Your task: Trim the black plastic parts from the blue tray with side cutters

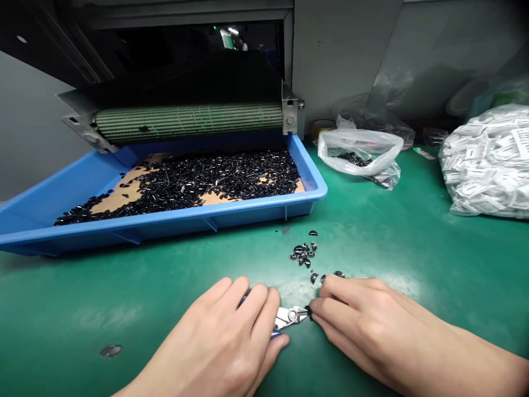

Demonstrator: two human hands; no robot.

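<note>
- Many small black parts (243, 173) cover much of the floor of a blue tray (177, 224), left of center in the frame, beneath a green roller (194, 122).
- One clear bag (384, 155) gapes at upper right, dark bits (354, 159) inside; a bulging bag (475, 207) at the right edge is packed with white pieces (491, 160).
- At bottom center, a worker's left hand (231, 331) is wrapped around blue-handled cutters (288, 316), tips against a black piece (308, 312).
- At lower right, the right hand (363, 320) pinches that mostly hidden piece in its fingertips.
- Loose curved pieces (303, 253) lie above the hands on the green table (165, 286).
</note>
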